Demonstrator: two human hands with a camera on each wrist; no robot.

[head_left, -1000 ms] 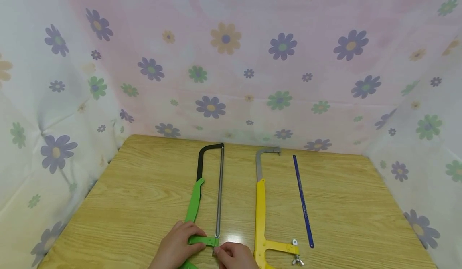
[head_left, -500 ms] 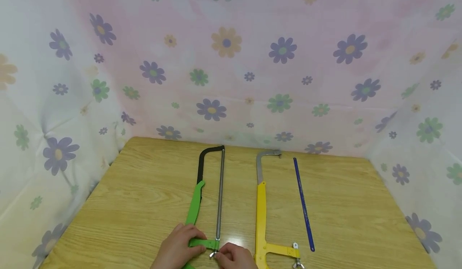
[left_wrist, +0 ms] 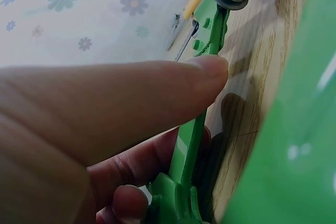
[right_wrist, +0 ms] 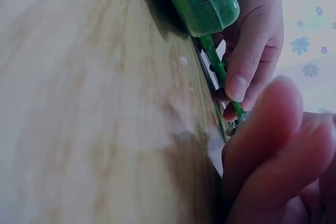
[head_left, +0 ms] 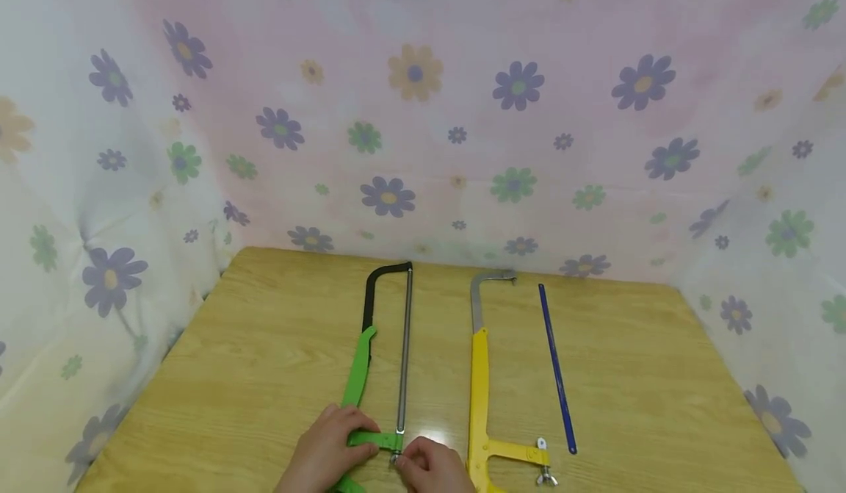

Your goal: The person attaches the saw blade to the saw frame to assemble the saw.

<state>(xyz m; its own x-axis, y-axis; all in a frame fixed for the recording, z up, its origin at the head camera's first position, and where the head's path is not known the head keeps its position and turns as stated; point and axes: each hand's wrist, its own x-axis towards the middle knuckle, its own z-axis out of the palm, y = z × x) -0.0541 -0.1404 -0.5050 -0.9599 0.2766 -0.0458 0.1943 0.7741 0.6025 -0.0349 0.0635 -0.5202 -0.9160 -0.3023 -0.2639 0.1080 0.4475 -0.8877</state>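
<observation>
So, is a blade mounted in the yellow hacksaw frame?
No, the yellow hacksaw frame has nothing spanning its two ends, and the blue blade lies loose on the table beside it.

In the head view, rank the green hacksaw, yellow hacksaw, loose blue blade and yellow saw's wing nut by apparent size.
1. Green hacksaw and yellow hacksaw: near alike, both cut off by the frame edge, so unranked.
2. Blue blade: long but thin.
3. Wing nut: smallest.

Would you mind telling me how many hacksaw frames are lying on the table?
2. The green hacksaw lies left of centre, its near end held by the left hand, with the right hand at its screw. The yellow hacksaw lies to its right, without a blade.
</observation>
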